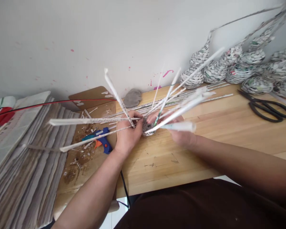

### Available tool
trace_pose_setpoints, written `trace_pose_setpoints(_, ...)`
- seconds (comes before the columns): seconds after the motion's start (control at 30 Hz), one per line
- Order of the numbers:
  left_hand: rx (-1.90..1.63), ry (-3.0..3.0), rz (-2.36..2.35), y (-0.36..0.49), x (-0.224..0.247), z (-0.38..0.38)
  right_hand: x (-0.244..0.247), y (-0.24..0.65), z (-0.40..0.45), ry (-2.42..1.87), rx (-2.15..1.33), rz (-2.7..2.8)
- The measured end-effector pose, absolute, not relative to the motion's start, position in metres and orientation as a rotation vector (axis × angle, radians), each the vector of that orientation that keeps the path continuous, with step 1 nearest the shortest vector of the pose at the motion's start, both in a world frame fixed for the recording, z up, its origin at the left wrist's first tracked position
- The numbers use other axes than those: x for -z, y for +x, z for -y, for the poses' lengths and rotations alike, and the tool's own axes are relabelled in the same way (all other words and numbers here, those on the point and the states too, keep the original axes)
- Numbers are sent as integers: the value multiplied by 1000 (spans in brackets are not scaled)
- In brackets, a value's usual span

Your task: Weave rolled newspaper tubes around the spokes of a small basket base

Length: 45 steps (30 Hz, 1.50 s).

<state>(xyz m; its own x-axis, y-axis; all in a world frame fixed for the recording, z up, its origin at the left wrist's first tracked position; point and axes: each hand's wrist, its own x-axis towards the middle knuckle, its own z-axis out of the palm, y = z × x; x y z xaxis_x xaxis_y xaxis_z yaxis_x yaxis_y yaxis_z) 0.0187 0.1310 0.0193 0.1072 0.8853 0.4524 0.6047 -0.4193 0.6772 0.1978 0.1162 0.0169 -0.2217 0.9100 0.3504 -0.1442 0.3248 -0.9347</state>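
Note:
A small round woven paper base (148,130) sits low over the table, between my two hands. Rolled paper tubes (116,94) fan out from it to both sides and upward. My left hand (131,132) is closed on the base's left side, thumb pressed at its rim among the tubes. On the other side my right hand (178,127) has its fingers at the base's far right edge; tubes cross in front and partly cover it. A thick white tube (181,109) slants up to the right over that hand.
Loose paper tubes (216,98) lie along the wall. Black scissors (264,106) and several woven paper pieces (214,71) are at right. On the left are a blue glue gun (105,141) on scrap-strewn cardboard (71,178), a stack of newspaper (30,165) and a grey lump (132,97) behind.

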Motion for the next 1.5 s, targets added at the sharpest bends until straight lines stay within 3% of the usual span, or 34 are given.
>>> trace_pose_setpoints(0.53, -1339, 2233, -1400, 19, -18, -131, -11, 191, -126, -1146, -1196, 1219)
trace_pose_setpoints(1.5, -1173, 2358, -1463, 22, -23, -124, -9, 182, -123, -995, -1450, 940)
